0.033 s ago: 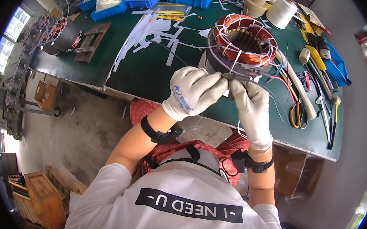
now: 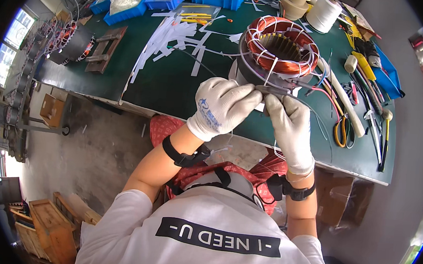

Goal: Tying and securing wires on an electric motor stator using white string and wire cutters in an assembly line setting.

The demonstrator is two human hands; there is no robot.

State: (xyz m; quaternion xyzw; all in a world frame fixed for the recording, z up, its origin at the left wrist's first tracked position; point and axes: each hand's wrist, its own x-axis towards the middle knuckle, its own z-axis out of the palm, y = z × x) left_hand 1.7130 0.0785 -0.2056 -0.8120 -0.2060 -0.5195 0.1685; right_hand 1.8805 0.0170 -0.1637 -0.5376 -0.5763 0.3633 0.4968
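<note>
Pinching a grey tube [image 2: 274, 91] between fingertips, our gloved left hand [image 2: 226, 103] and right hand [image 2: 290, 122] are both narrow on it, close together; neither is clearly nearer. We hold the tube over the near edge of the counter [image 2: 175, 92], its long axis running left to right across us. Just beyond it sits a ring of copper wire [image 2: 311, 45] on a grey drum [image 2: 248, 70]. Farther right we find a blue tray [image 2: 394, 86], its contents unclear; at far left, a blue bin [image 2: 127, 15] holds something pale and crumpled [image 2: 126, 2].
</note>
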